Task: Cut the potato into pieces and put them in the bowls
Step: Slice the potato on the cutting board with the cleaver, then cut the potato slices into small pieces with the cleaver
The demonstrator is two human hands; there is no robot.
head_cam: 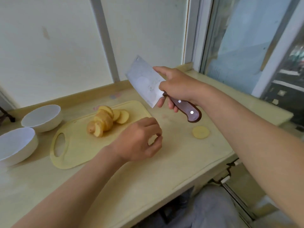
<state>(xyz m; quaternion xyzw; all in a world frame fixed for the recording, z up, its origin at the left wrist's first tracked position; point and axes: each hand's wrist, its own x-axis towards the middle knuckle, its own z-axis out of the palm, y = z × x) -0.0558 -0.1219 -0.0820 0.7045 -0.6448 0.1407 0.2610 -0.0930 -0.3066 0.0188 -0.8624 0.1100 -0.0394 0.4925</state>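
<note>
Fingers (171, 106) of the right hand (177, 86) wrap the handle of the cleaver (144, 79), blade pointing up-left; the left hand (139, 139) curls thumb to fingertip, whether on anything I cannot tell; the sliced potato (105, 120) lies on the board (79, 152) toward the far-left of the bench (148, 178), long axis near-left to far-right.

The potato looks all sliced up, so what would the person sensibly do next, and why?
Probably lay the cleaver down on the table. The right hand holds it raised, the potato slices look finished, the near bowl and far bowl are empty, and one stray slice lies off the board.
</note>
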